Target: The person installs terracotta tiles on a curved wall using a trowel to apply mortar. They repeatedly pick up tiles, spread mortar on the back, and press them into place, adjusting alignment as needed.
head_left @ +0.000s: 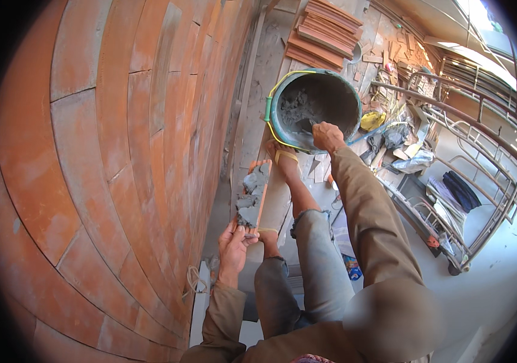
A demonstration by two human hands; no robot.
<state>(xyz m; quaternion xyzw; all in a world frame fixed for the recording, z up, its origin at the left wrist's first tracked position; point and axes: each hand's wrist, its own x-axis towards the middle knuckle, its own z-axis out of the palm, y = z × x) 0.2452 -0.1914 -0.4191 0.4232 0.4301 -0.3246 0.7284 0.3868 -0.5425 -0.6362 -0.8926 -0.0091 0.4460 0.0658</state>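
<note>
My left hand (pixel 233 249) grips the near end of a long orange clay tile (pixel 265 192), fingers closed around it. Grey wet mortar (pixel 251 196) lies in uneven lumps along the tile's top face. Ahead and to the right, my right hand (pixel 329 137) reaches over the near rim of a dark bucket (pixel 278 121). Its fingers are closed on the handle of what looks like a trowel (pixel 308 125), whose dark blade points down into the bucket. More grey mortar (pixel 297 107) clings to the bucket's inside; the handle is mostly hidden by my hand.
An orange tiled wall (pixel 107 157) rises close on the left. Stacked clay tiles (pixel 325 33) lie beyond the bucket on planks. Metal tube frames (pixel 476 109) stand at the right, near rubble, plastic bags (pixel 394 136) and a yellow object (pixel 372 120). My sandalled feet (pixel 282 158) are beside the bucket.
</note>
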